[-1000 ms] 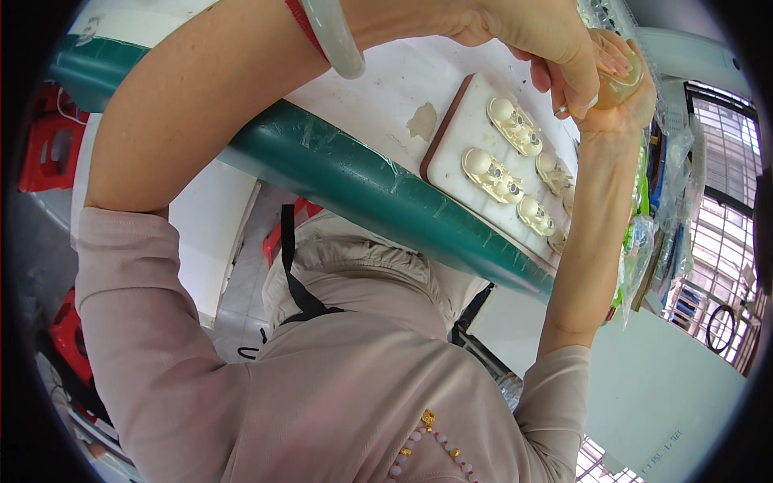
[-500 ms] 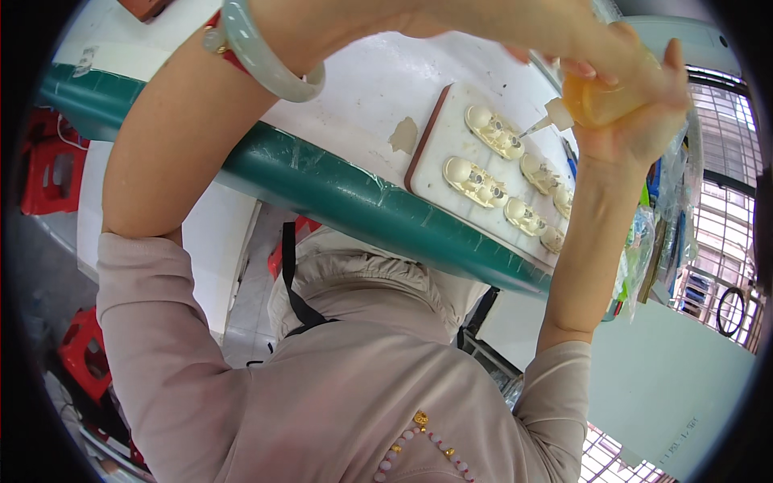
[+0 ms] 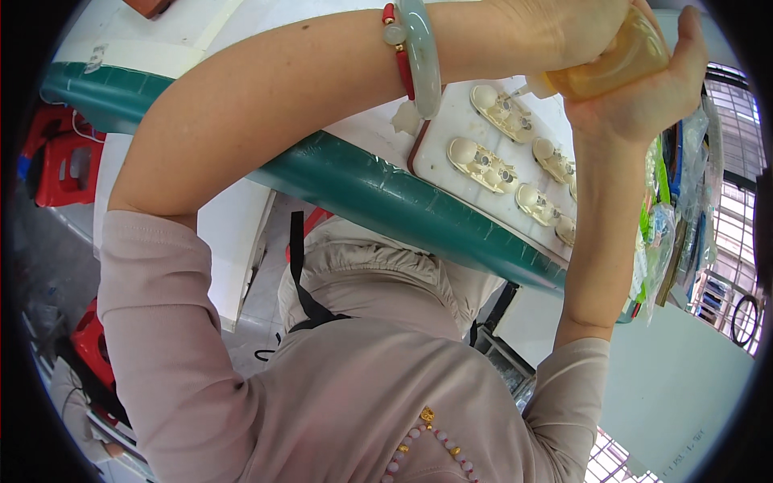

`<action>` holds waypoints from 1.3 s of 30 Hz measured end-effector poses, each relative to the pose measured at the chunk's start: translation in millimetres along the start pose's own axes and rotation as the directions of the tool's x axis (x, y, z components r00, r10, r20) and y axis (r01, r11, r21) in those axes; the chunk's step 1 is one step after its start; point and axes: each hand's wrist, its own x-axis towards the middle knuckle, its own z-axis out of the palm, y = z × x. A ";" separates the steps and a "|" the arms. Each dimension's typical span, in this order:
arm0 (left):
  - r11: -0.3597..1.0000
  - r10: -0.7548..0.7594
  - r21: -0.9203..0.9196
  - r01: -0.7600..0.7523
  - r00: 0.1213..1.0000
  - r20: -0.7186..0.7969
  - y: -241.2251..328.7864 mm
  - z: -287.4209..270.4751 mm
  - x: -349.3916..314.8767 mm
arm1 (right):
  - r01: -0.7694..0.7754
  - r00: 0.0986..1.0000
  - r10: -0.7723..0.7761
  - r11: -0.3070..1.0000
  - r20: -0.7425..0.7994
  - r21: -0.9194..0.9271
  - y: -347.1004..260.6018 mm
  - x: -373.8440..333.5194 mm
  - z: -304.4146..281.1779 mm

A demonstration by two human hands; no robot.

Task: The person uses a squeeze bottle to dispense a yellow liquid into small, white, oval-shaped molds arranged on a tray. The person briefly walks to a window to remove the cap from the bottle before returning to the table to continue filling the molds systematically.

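A clear squeeze bottle of amber liquid (image 3: 616, 60) is held tilted between both my hands, its whitish nozzle and thin tip pointing left and down. My left hand (image 3: 572, 32) comes over the bottle from the left, its fingers closed against it and partly hidden. Around the lower right side wraps my right hand (image 3: 640, 113), thumb raised. The thin tip is over or at the far cream-coloured oval part (image 3: 503, 114); whether it touches I cannot tell. A second cream oval part (image 3: 483, 165) lies nearer, with several more to the right.
The parts lie on a white board (image 3: 439, 161) with a red-brown edge. Green covering (image 3: 362, 193) wraps the table's front edge. Plastic bags (image 3: 660, 233) hang at the right. A red stool (image 3: 72, 165) stands at the left, and a brown object (image 3: 147, 6) lies on the far table.
The bottle has tipped flatter, and its tip has moved along the far part toward that part's left end. My left forearm has swung right, its bangle now beside the board. The view shifted slightly.
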 end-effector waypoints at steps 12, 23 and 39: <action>0.948 -0.318 -0.012 0.319 0.940 -0.120 19.3 6.8 4.6 | 0.022 0.998 -0.024 0.999 -0.066 -0.031 7.3 -1.8 8.4; 0.969 -0.248 -0.023 0.247 0.967 -0.055 21.8 3.6 2.3 | 0.027 0.996 -0.031 0.999 -0.084 -0.043 8.9 -0.2 14.0; 0.925 0.143 -0.370 -0.081 0.979 0.142 -42.5 12.4 34.8 | 0.040 0.995 -0.046 0.997 -0.090 -0.063 8.7 0.2 18.3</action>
